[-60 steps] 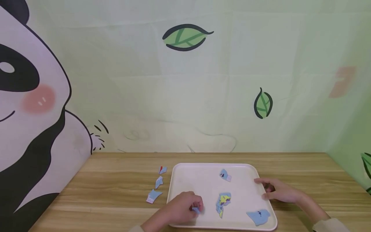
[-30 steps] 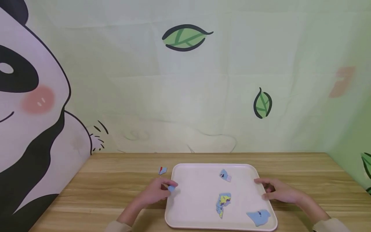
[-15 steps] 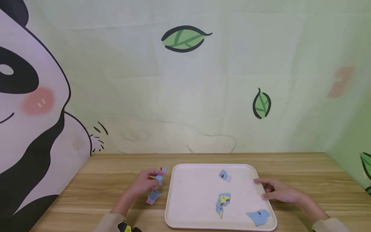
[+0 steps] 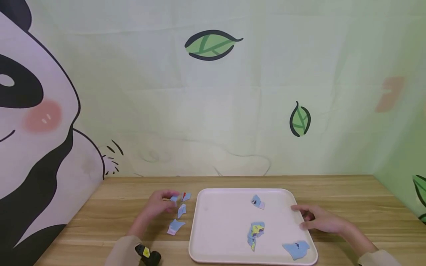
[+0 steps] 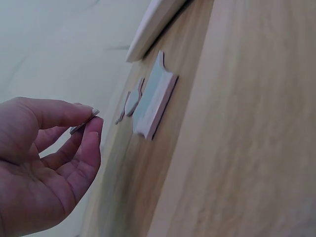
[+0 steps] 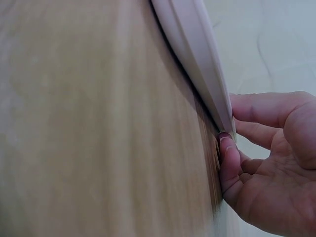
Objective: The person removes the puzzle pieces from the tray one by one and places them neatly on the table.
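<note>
My left hand (image 4: pixel 157 204) pinches a small light-blue puzzle piece (image 4: pixel 174 198) above the table, left of the tray; in the left wrist view the held piece (image 5: pixel 85 121) shows edge-on between thumb and fingers. Close to that hand lie a blue piece with a red mark (image 4: pixel 185 196), a narrow blue piece (image 4: pixel 181 211) and a larger blue-and-pink piece (image 4: pixel 175 227). My right hand (image 4: pixel 317 218) grips the right rim of the white tray (image 4: pixel 219 255); the right wrist view shows its fingers around the tray's edge (image 6: pixel 202 59).
On the tray lie a blue piece with a pale corner (image 4: pixel 257 201), a yellow-and-blue patch of puzzle (image 4: pixel 256 232) and a large blue piece (image 4: pixel 296 250). The wooden table (image 4: pixel 116 207) meets a pale printed wall (image 4: pixel 149 111) at the back.
My left hand has moved from over the tray to the table at its left, still pinching a blue piece, and passed the loose pieces towards the back. The right hand stays at the tray rim.
</note>
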The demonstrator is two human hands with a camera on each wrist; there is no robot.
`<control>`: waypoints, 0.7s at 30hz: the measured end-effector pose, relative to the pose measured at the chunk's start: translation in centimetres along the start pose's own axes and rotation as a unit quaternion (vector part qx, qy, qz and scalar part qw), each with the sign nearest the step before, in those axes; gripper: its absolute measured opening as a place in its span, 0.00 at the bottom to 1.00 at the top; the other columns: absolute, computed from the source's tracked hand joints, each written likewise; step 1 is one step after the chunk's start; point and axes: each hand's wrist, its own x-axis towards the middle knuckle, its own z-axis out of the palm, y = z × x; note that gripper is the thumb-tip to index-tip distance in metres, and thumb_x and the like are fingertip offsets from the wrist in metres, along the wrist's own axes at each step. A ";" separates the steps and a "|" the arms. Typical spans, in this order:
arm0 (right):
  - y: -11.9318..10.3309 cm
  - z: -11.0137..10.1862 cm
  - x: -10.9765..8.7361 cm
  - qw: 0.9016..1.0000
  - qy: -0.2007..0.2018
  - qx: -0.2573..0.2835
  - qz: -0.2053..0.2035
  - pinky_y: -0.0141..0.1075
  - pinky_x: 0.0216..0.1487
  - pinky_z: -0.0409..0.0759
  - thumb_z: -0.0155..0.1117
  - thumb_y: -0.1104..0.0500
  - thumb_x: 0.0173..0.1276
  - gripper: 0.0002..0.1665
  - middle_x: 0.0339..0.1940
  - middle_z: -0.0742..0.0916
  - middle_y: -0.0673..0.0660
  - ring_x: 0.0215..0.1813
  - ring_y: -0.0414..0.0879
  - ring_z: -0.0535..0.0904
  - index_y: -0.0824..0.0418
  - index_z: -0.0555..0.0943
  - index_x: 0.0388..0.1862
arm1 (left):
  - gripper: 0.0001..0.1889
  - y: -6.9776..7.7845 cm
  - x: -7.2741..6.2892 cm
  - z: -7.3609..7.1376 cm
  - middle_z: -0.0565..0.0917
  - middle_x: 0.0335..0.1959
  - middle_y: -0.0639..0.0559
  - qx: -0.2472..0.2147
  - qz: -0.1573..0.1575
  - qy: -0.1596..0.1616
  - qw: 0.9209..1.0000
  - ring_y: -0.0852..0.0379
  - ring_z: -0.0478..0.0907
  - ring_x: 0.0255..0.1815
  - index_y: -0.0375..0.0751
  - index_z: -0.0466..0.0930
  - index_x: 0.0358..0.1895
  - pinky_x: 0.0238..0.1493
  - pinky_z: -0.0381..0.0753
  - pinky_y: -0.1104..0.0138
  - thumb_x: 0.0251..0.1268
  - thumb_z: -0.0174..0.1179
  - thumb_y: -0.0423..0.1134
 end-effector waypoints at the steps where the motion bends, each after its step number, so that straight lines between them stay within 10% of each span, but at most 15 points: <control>1: 0.0 0.0 0.0 1.000 0.000 0.002 -0.002 0.27 0.34 0.68 0.62 0.64 0.58 0.35 0.40 0.75 0.60 0.33 0.39 0.67 0.83 0.61 0.59 | 0.16 -0.2 0.1 -0.1 0.77 0.39 0.38 0.001 -0.007 0.003 1.000 0.57 0.76 0.28 0.24 0.76 0.45 0.30 0.80 0.63 0.49 0.57 0.22; 21: 0.5 -0.1 0.2 1.000 -0.004 -0.005 -0.008 0.27 0.33 0.68 0.63 0.61 0.58 0.36 0.38 0.74 0.59 0.32 0.38 0.67 0.82 0.61 0.59 | 0.16 -0.6 1.3 -0.8 0.79 0.35 0.43 0.117 -0.053 0.034 0.991 0.58 0.72 0.21 0.30 0.77 0.42 0.23 0.74 0.69 0.45 0.60 0.22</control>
